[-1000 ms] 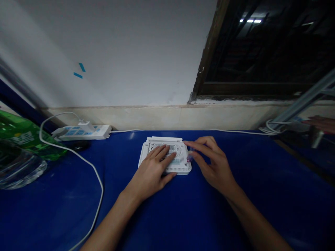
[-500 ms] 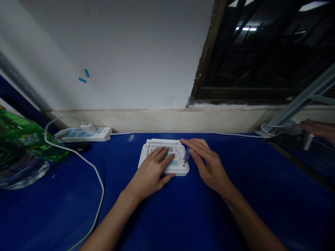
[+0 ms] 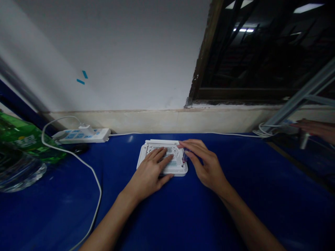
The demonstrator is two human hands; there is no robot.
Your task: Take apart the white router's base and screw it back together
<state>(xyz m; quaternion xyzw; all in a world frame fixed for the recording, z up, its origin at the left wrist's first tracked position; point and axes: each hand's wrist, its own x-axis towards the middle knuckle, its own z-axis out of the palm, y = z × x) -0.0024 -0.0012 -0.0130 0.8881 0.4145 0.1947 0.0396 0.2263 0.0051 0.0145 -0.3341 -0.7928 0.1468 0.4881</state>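
Note:
A white plastic device (image 3: 172, 171) with vent holes, printed labels and rounded corners, like a router lying underside up, rests on the blue table. Across its middle lies my left hand (image 3: 150, 170), fingers stretched out and pressing on the labels. My right hand (image 3: 205, 160) is closed in a pinch around a small screwdriver (image 3: 185, 155) with a clear purplish handle. The screwdriver stands nearly upright, its lower end at the device's right edge near a corner hole. Its tip is too small to make out.
At the left stand a white power strip (image 3: 102, 135) with a plugged-in charger (image 3: 87, 129), a trailing white cable (image 3: 98, 184) and large bottles (image 3: 28, 139). A metal post (image 3: 293, 104) rises at the right. Beyond it is another person's hand (image 3: 318, 129) near a metallic cylinder (image 3: 304, 139).
My right hand's fingers have shifted slightly around the screwdriver, which stays at the same corner. The left hand keeps its place on the device. The whole view has moved a little.

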